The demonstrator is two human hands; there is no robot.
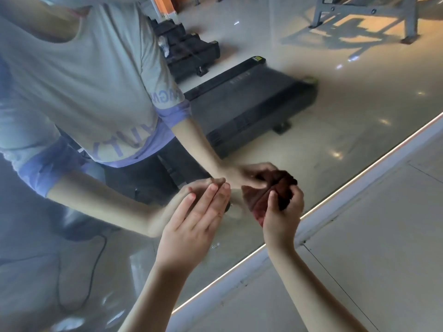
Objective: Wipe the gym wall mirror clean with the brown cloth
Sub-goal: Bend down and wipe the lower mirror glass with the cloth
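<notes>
A: Gym floor (383, 248) of pale glossy tiles, running up to a white base strip (335, 204) under the wall mirror (323, 130). The glass fills the upper left of the view.

B: Noted. What shows in the glass?

A: A dark treadmill (251, 104), a grey metal frame (364, 13) at the top, and a black cable (96, 259) looping over the reflected floor. Also the person's own reflection, in a pale T-shirt (84, 75) with purple trim.

B: Hands?

A: Left hand (191, 226): fingers straight and close together, tips touching the glass where they meet their reflection. It holds nothing.

B: And the right?

A: Right hand (282, 216): fingers curled round the brown cloth (257, 206), which is bunched into a wad. One finger lies across the front of the wad.

B: Where is the cloth on the mirror?

A: Pressed against the glass, low down, near the bottom edge and just above the base strip. Its reflection meets it directly.

B: Hands together or apart?

A: Apart, side by side, with a gap of bare glass between them. The left sits just left of the cloth.

B: State of the glass?

A: Hazy over the left part. Cannot tell smear from blur.
</notes>
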